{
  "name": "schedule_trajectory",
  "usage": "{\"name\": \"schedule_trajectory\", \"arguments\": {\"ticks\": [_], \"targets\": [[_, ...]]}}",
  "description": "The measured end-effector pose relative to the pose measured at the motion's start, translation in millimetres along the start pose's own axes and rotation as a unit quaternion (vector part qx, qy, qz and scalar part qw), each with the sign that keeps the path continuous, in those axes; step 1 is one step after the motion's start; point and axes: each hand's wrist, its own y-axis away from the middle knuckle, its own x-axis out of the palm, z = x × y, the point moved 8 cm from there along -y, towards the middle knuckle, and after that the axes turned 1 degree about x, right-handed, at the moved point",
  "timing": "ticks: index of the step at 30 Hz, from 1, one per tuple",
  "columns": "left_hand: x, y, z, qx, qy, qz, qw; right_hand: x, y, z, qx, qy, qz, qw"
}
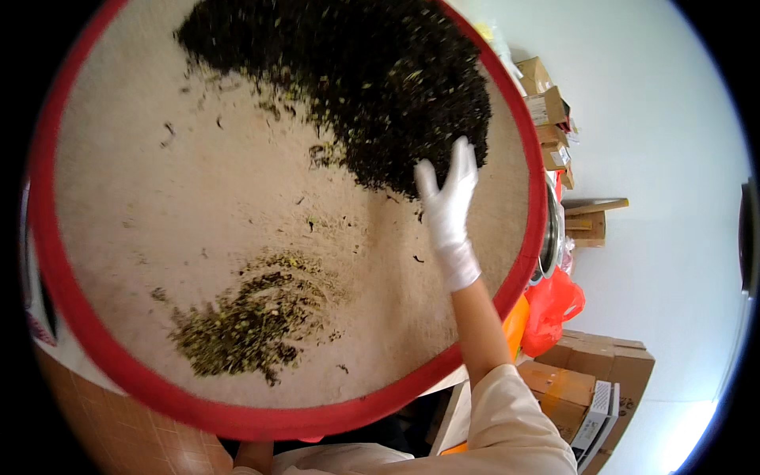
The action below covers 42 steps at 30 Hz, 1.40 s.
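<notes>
A large round tray [111, 237] with a pale woven-looking surface and a red rim fills most of the head view. Dark loose leaves, like dried tea [372, 79], lie heaped over its far side. Nearer to me sits a smaller, yellow-green pile of leaf bits [245, 321], slightly smeared by motion. My right hand [451, 202], in a white glove, reaches over the tray at the near right edge of the dark heap. Its fingers are spread, and nothing shows in them. Of my left arm only a bit of forearm appears below the near rim; the hand is hidden.
Along the right wall stand small cardboard boxes [546, 107], a metal bowl [549, 229], a red plastic bag [554, 309] and larger cartons [594, 356]. Brown tiled floor [134, 431] shows at the lower left. Scattered leaf bits dot the tray between both piles.
</notes>
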Motion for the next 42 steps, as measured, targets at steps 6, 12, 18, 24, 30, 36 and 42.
{"name": "schedule_trajectory", "arguments": {"ticks": [6,12,18,24,30,36,42], "targets": [[35.5,-65.1,-4.5,-0.028,0.030,-0.007,0.999,52.0,-39.6,-69.8,0.100,-0.096,0.045,0.989],[34.6,-81.6,2.9,-0.038,0.040,-0.014,0.998,70.6,-1.6,-67.4,0.022,-0.038,0.061,0.997],[1.9,-71.7,12.6,-0.041,0.043,-0.040,0.997,54.1,41.7,-6.0,0.049,-0.032,0.114,0.992],[-43.4,-55.7,22.5,-0.028,0.034,-0.077,0.996,19.9,83.3,73.4,0.039,-0.146,0.221,0.964],[-78.5,-43.8,34.0,-0.020,0.038,-0.126,0.991,-17.4,28.5,31.1,0.228,-0.191,0.203,0.933],[-98.5,-26.4,41.7,0.007,0.049,-0.177,0.983,21.2,6.4,64.5,0.069,-0.256,0.191,0.945],[-122.3,13.7,62.6,0.015,0.085,-0.235,0.968,59.9,43.3,119.8,-0.130,-0.062,0.276,0.950]]}}
